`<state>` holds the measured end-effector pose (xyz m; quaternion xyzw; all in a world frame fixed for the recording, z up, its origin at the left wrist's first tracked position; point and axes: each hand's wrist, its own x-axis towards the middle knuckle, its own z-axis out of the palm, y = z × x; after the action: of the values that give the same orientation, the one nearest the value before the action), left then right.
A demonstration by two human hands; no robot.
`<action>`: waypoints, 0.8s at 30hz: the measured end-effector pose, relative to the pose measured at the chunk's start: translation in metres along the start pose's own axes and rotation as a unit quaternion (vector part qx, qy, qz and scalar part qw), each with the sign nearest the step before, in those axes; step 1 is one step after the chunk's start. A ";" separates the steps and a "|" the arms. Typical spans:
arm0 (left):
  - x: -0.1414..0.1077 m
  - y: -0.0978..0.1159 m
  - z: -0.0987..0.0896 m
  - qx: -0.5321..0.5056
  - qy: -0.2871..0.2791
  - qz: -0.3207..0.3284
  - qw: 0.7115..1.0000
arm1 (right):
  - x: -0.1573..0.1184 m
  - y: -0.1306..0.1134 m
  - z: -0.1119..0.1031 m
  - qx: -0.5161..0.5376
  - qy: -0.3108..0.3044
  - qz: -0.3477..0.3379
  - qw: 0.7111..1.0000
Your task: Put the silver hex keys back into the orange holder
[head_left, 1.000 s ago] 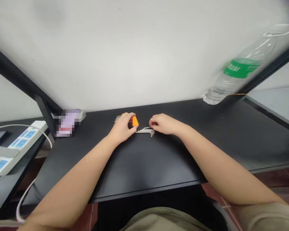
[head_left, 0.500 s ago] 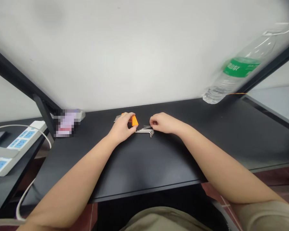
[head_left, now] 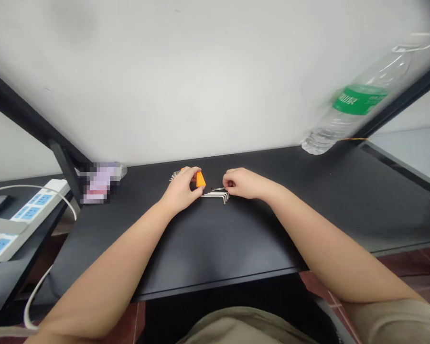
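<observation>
An orange hex key holder is gripped between the thumb and fingers of my left hand, which rests on the black desk. Beneath and to the right of that hand lies a row of silver hex keys, their bent ends pointing right and toward me. My right hand is curled in a pinch at the far end of this row. A thin hex key runs up to its fingertips; its bent end is hidden there. Past my left hand lie more hex keys beside another orange piece, partly covered.
A large plastic bottle with a green label stands at the back right against the wall. On the left are a blurred-out purple packet and a white power strip with cables. Black frame bars flank the desk.
The thin hex keys by my right fingertips have shifted closer together and now look like a single line. Both hands stay in nearly the same place.
</observation>
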<state>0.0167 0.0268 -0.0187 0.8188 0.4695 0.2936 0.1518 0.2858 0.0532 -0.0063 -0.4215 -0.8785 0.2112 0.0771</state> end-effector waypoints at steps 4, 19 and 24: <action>0.000 0.000 -0.001 0.000 -0.002 -0.005 1.000 | -0.001 -0.001 -0.001 -0.001 0.001 -0.008 1.000; 0.000 -0.001 0.000 -0.002 -0.001 0.000 1.000 | 0.000 0.001 -0.002 -0.012 0.015 0.017 1.000; -0.001 -0.001 0.001 -0.003 0.001 -0.001 1.000 | -0.002 0.005 -0.007 0.016 -0.029 0.027 0.999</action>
<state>0.0160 0.0269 -0.0202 0.8173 0.4700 0.2957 0.1536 0.2926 0.0563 -0.0018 -0.4371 -0.8654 0.2392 0.0529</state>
